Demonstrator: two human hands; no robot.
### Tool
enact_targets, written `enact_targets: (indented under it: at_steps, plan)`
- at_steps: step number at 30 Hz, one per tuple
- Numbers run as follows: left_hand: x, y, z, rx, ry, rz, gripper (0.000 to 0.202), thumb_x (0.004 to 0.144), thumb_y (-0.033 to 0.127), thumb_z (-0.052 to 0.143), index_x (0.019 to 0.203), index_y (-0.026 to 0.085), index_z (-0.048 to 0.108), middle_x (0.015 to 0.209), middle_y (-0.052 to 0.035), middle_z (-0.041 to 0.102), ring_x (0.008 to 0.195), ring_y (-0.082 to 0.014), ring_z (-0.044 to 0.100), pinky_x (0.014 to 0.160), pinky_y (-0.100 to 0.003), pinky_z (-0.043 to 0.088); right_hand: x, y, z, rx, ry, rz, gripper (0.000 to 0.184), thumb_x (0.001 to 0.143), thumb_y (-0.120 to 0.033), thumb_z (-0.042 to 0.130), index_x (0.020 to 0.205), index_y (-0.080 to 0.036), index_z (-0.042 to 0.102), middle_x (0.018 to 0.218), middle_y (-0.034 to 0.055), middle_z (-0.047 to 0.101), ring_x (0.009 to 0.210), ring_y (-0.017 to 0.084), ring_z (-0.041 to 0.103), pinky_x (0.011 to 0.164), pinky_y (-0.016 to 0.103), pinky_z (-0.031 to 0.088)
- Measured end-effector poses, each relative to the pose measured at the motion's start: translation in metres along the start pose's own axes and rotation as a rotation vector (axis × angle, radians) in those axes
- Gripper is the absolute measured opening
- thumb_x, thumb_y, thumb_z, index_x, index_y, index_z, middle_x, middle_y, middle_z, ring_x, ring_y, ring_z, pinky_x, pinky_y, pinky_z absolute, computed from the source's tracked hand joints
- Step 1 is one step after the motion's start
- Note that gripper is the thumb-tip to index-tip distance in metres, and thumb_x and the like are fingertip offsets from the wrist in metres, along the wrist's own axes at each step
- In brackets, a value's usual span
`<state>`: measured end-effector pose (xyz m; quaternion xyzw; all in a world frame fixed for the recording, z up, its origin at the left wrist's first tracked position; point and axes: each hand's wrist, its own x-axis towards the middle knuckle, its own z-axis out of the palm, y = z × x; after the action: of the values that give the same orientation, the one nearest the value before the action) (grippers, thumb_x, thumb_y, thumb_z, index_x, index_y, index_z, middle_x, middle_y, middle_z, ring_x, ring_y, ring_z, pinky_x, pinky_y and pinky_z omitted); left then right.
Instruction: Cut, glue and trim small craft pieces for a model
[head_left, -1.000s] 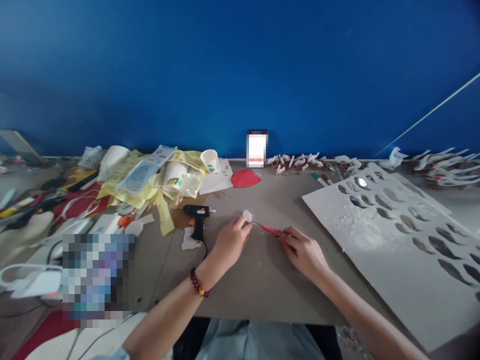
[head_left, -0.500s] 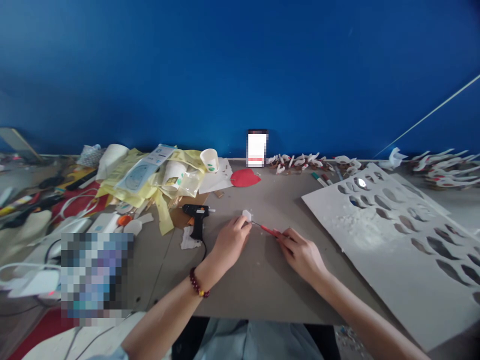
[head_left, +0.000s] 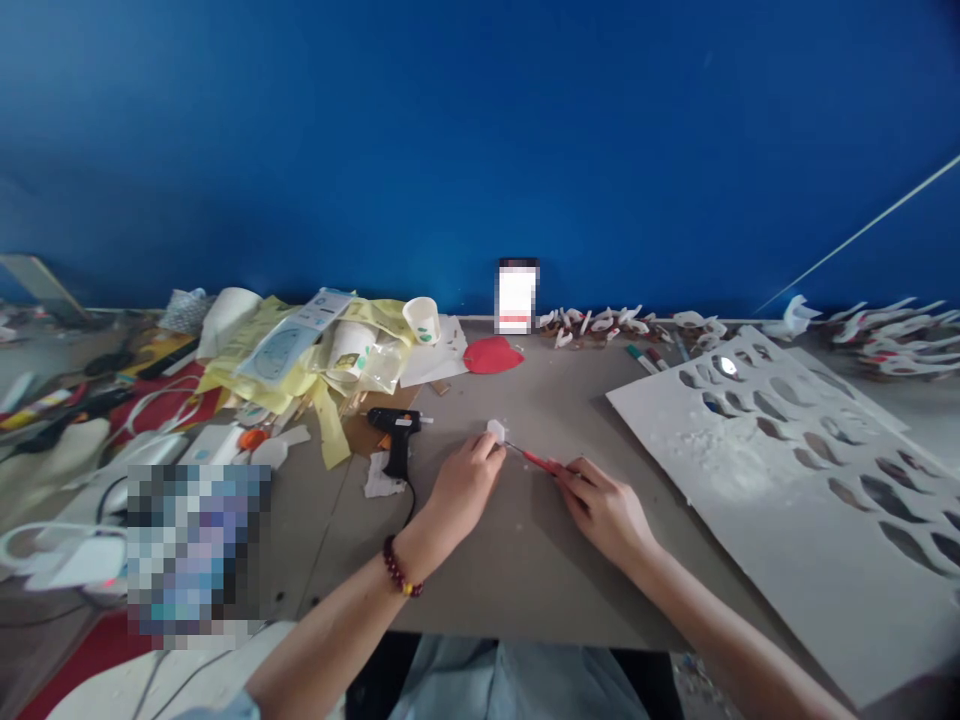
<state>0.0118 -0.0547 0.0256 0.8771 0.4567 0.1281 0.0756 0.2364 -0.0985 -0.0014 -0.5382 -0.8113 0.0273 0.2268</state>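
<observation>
My left hand (head_left: 471,474) is closed, its fingertips pressed on a small white piece (head_left: 496,430) that lies on the grey table. In my right hand (head_left: 609,510) is a slim red-handled craft knife (head_left: 541,461), gripped near the back of its handle. Its thin metal tip points left and meets the white piece beside my left fingertips. My left fingers hide part of that piece, and I cannot tell whether the tip is in it or just against it. A few white crumbs lie around it.
Left of my hands lies a black glue gun (head_left: 397,435) with its cord. Further left are paper cups (head_left: 421,320), yellow packaging (head_left: 334,425) and a power strip. A red petal-shaped piece (head_left: 493,355) and a propped phone (head_left: 517,297) stand behind. A white board (head_left: 750,520) with cut-outs lies right.
The whole view has shifted very slightly. Both hands, the knife and the white piece keep nearly the same positions relative to each other.
</observation>
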Motion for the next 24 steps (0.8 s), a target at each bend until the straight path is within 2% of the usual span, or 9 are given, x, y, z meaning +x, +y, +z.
enact_targets:
  at_steps: [16,24]
  plan:
    - [0.0001,-0.0011,0.0001,-0.004,0.028,0.004,0.023,0.090,0.010,0.045,0.105,0.018,0.062,0.109,-0.0070,0.060,0.092,-0.0194,0.060,0.074,-0.029,0.053,-0.0004,-0.0016,-0.0016,-0.008,-0.008,-0.005,0.032,0.094,-0.020,0.039,0.098,-0.018,0.071,0.091,0.0063,0.067,0.069,0.013,0.065,0.055,0.022,0.046]
    - [-0.0007,-0.0019,0.0005,-0.005,0.014,-0.004,0.023,0.090,0.012,0.046,0.107,0.018,0.060,0.111,-0.0076,0.059,0.094,-0.0203,0.060,0.075,-0.031,0.052,-0.0020,-0.0039,-0.0015,-0.031,-0.004,0.005,0.033,0.095,-0.022,0.039,0.096,-0.017,0.071,0.084,0.0057,0.065,0.064,0.012,0.063,0.052,0.022,0.044]
